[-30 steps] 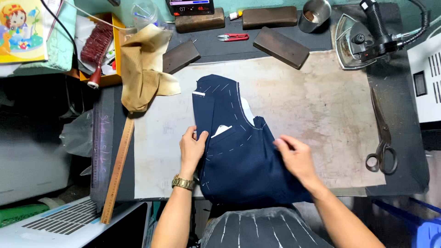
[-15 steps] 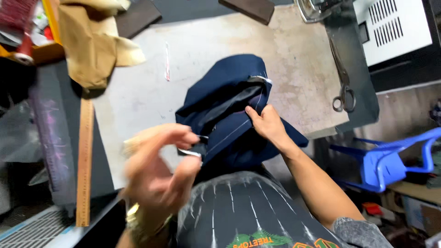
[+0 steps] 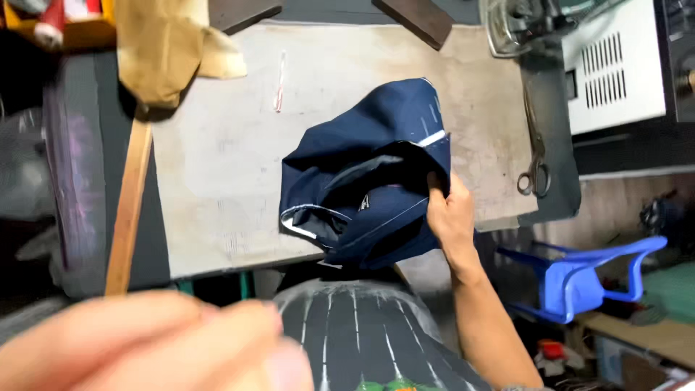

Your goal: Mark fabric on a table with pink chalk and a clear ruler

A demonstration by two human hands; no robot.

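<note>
A bundle of navy blue cloth (image 3: pixel 362 174) with white chalk lines lies folded near the front edge of the worn white work surface (image 3: pixel 217 166). My right hand (image 3: pixel 449 213) pinches the cloth's right edge, thumb under a fold. My left hand (image 3: pixel 152 344) is raised close to the camera at the lower left, large and blurred, away from the cloth; whether it holds anything is unclear. A striped dark shirt shows below the table edge.
A long wooden ruler (image 3: pixel 129 210) lies along the left side. Tan cloth (image 3: pixel 163 47) hangs at the upper left. Scissors (image 3: pixel 536 156) rest at the table's right edge, an iron (image 3: pixel 528 22) beyond them. A blue plastic chair (image 3: pixel 586 279) stands at the lower right.
The view has swung right. The cloth has gone from spread flat to gathered in my right hand. My left hand left the cloth and rose toward the camera.
</note>
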